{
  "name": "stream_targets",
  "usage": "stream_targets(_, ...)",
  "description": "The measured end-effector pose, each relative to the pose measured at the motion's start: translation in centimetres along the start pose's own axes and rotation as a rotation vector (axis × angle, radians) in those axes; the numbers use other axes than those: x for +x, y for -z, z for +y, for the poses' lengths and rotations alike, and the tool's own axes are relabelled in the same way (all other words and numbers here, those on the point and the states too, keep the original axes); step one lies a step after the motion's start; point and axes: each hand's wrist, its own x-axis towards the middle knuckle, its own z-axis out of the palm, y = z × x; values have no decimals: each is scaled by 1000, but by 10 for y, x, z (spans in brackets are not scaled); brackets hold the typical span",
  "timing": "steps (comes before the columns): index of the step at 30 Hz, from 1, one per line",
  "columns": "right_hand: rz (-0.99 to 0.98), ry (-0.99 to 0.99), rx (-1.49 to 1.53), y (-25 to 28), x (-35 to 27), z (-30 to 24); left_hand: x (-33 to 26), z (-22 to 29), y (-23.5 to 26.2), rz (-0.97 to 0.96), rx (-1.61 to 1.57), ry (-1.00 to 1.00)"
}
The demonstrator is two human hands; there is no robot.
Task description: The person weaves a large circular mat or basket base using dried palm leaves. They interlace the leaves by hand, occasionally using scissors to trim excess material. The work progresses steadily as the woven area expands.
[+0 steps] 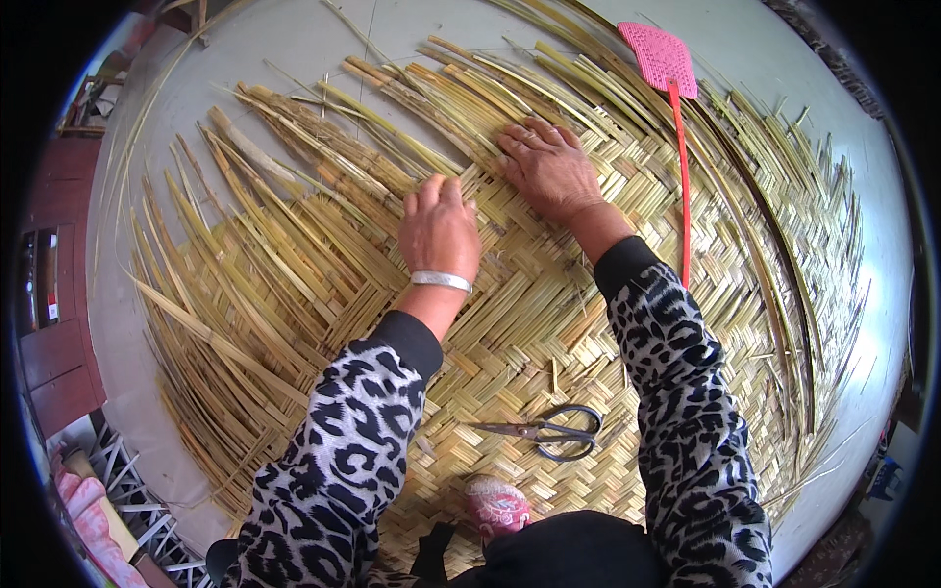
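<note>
A woven mat (549,343) of pale split strips fills the middle of the frame, its flat herringbone weave spreading through the centre and right, while loose strips (274,265) fan out past its edge toward the upper left and left.

The left hand (438,230) is at the centre, back upward, fingers bent down onto the edge of the weave; whether it grips a strip cannot be told. A silver-coloured bracelet (441,281) circles that wrist. Just beside it, toward the upper right, the right hand (549,171) lies palm down, fingers slightly parted and curving over the strips; what is under them is hidden, so I cannot tell if they hold anything.

Scissors (544,431) with dark handles lie on the mat below the centre, near a pink patterned shoe (498,505) at the bottom. A pink fly swatter (659,61) with a red handle lies across the mat at the upper right.

Under everything is a smooth grey floor (294,39). A reddish-brown wooden panel (64,363) stands at the left rim, and pink cloth (93,519) shows beside a white lattice (137,480) at the lower left.
</note>
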Motion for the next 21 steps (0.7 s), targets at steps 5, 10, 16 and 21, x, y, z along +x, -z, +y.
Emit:
stream_targets(5,65,29,3,5,-2,-1,-12,3,-6,51,170,-119)
stream_targets(10,93,37,-25,7,-3,0,-14,-3,-9,56,183,-177)
stream_targets(16,118,72,-52,12,-5,-1,-13,-8,-10,42,175,-242)
stream_targets(21,60,84,-76,17,-15,-4,-11,-11,-10,28,156,-291)
